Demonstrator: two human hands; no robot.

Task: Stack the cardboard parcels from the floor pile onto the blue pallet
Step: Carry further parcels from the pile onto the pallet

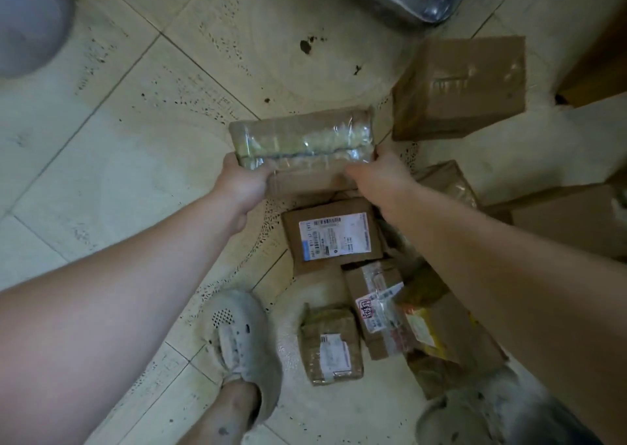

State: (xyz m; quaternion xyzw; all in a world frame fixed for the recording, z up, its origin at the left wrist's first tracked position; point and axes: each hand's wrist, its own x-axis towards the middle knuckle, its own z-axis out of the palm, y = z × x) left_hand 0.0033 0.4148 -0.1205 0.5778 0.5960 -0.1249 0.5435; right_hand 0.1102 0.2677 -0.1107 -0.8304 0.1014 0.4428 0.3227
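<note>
At the frame's centre I hold a parcel (pixel 302 139), my left hand (pixel 241 183) at its left end, my right hand (pixel 380 176) at its right. Below it a pile (pixel 332 234) lies on the floor (pixel 135 139); a box (pixel 458 88) sits upper right; my shoe (pixel 237 336) stands left of the pile

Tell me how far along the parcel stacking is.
Done: cannot tell, the blue pallet is out of view. In hand: the left hand and right hand hold a taped parcel by its ends. To do: at least the labelled parcel, stamped parcel, small parcel and large box lie on the floor.
</note>
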